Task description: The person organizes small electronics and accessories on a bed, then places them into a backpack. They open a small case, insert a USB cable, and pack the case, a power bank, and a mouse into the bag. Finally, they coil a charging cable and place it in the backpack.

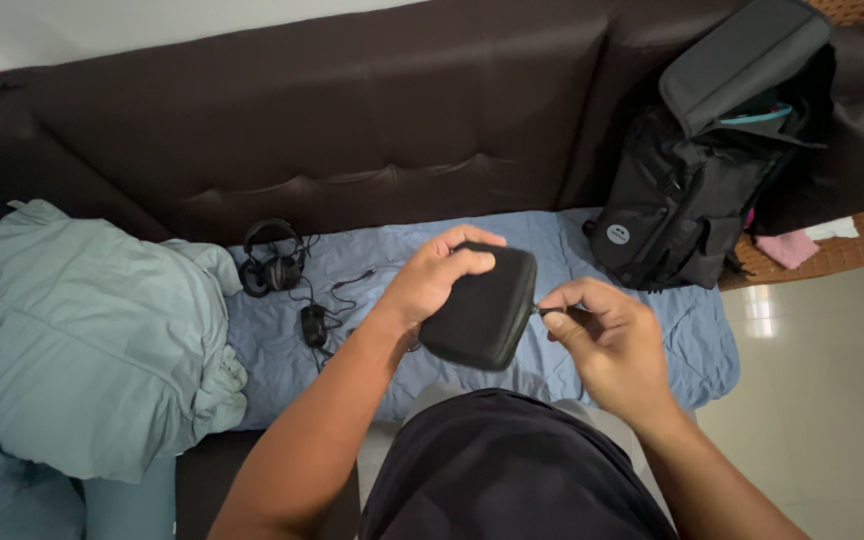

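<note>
My left hand (435, 278) grips a black zippered hard case (482, 310) by its top edge, holding it up above my lap. My right hand (607, 335) pinches the small zipper pull (544, 311) at the case's right side between thumb and fingers. The case looks closed or nearly so. Black headphones (272, 262) lie on the blue sheet behind the hands, with a tangled black cable and a small black device (313, 324) beside them.
A dark brown padded headboard (352, 130) runs along the back. A black backpack (692, 190) with its top flap open leans at the right. A bunched light green blanket (92, 340) lies at left. Pale tiled floor (832, 400) is at right.
</note>
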